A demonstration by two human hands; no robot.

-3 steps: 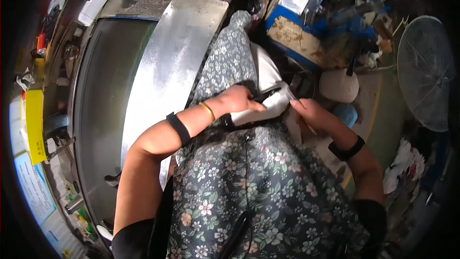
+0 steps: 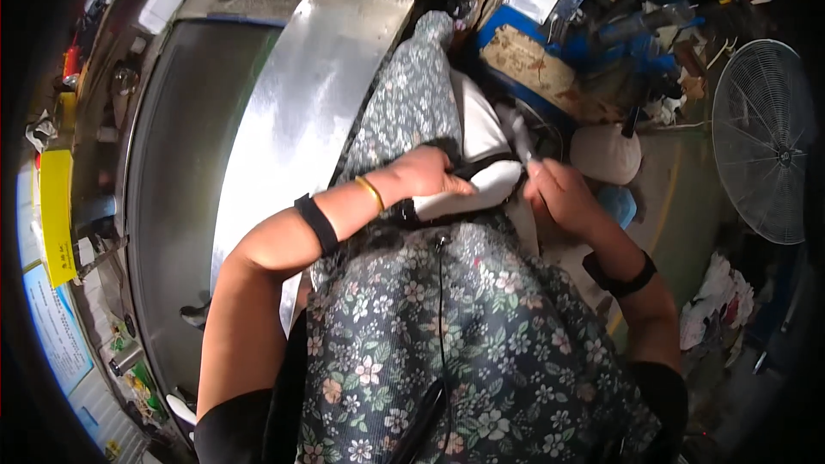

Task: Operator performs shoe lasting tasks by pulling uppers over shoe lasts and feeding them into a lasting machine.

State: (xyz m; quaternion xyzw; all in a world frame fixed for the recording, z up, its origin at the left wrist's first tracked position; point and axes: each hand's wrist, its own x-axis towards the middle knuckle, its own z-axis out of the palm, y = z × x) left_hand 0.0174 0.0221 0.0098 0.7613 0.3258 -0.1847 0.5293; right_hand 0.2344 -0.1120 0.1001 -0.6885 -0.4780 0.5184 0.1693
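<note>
My left hand [image 2: 426, 174] rests at the near end of a white, rounded, elongated piece [image 2: 481, 189] with dark edging; its thumb lies along the top and its other fingers are mostly hidden. My right hand [image 2: 563, 193] is closed around a slim, pale, blade-like tool [image 2: 520, 133], blurred by motion, which points up and away beside the white piece's right end. Just beyond lies another white curved piece [image 2: 481, 120], partly under a dark flowered cloth [image 2: 404, 99]. I cannot make out the exact kind of either white piece.
A long curved metal sheet [image 2: 301, 103] lies left of my hands, over a dark belt-like surface [image 2: 185, 163]. At the right stand a round fan [image 2: 765, 142] and crumpled pale cloth [image 2: 718, 301]. A blue-edged bench [image 2: 528, 60] with clutter is ahead.
My right hand has lifted slightly, and the slim tool has swung upward, off the right end of the white piece. My left hand stays in nearly the same place.
</note>
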